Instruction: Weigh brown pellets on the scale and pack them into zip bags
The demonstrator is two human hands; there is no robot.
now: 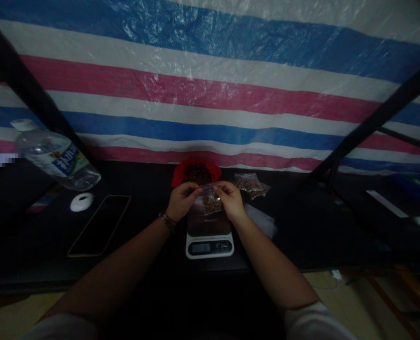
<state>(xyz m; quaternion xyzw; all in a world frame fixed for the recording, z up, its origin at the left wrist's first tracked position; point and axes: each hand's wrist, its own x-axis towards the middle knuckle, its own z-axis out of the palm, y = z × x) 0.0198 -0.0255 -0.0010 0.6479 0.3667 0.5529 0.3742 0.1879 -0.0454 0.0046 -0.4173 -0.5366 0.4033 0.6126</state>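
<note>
Both the left hand (182, 200) and the right hand (232, 200) pinch the top edge of a small clear plastic bag of brown pieces (210, 202), held just above a white digital kitchen scale (209, 235) whose display is too dim to read. Behind the scale sits a red bowl of brown pieces (195, 173), and right of that bowl lie more filled clear bags (251, 184). Far left of the scale a clear plastic water bottle (55, 158) leans, its blue-and-green label unreadable.

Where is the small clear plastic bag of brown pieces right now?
The small clear plastic bag is at centre, pinched between left hand and right hand, above the white digital scale.
</note>
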